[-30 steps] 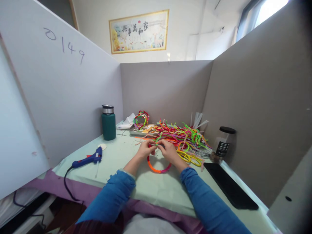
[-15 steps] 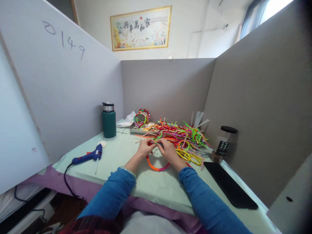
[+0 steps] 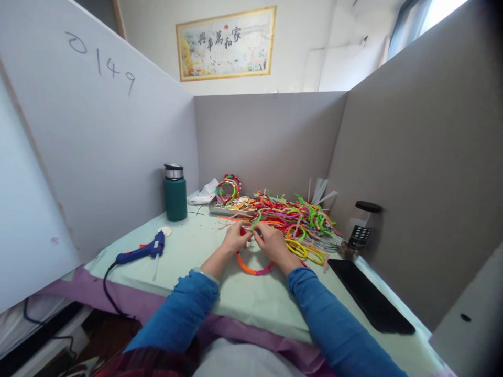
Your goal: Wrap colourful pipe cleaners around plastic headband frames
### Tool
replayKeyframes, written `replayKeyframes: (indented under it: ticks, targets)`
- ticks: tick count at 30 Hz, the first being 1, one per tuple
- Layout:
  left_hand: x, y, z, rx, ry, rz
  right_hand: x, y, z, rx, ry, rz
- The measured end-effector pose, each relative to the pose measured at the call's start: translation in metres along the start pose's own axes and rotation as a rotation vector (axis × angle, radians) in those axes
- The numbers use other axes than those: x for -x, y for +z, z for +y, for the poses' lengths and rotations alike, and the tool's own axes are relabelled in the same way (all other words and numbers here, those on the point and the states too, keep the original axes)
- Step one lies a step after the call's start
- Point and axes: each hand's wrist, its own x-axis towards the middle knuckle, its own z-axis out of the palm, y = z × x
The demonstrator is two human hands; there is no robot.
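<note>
An orange and magenta ring (image 3: 248, 269), wrapped in fuzzy pipe cleaner, hangs in a loop below my hands. My left hand (image 3: 237, 238) pinches its upper left side, where a bit of red shows at the fingertips. Close beside it, my right hand (image 3: 271, 241) has its fingers closed at the ring's top, by a green pipe cleaner (image 3: 257, 219) whose end sticks up between the hands. The fingers cover the exact spot they grip. Just beyond lies a heap of coloured pipe cleaners (image 3: 291, 214).
A blue glue gun (image 3: 142, 252) with its cord lies at left, near a green bottle (image 3: 175, 193). Behind are a metal tray (image 3: 230, 211) and finished rings (image 3: 228, 189). Yellow coils (image 3: 298, 249), a black phone-like slab (image 3: 369, 296) and a clear jar (image 3: 361, 228) are at right.
Both hands stay almost in place, with only slight finger movement at the ring's top. The view has shifted very slightly.
</note>
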Motion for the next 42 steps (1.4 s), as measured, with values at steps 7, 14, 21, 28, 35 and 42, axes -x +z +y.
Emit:
replayKeyframes:
  ticks: [7,14,21,28,35,42]
  targets:
    - [0.003,0.001,0.002,0.066,0.02,-0.02,0.0,0.006,0.004,0.051,0.057,0.04]
    - [0.004,0.001,0.003,0.066,0.024,-0.015,0.0,0.008,0.007,0.032,0.056,0.084]
    - [0.008,-0.003,0.013,-0.02,0.078,0.194,0.0,0.01,0.008,-0.008,0.098,0.128]
    - [0.01,-0.003,0.02,0.096,-0.213,-0.087,0.002,0.008,0.005,-0.087,0.045,0.122]
    - [0.01,-0.01,0.025,0.568,-0.244,-0.125,0.003,0.008,0.0,-0.127,0.067,0.147]
    - [0.008,-0.008,0.024,0.444,-0.124,-0.05,0.002,0.009,-0.001,-0.149,0.159,0.156]
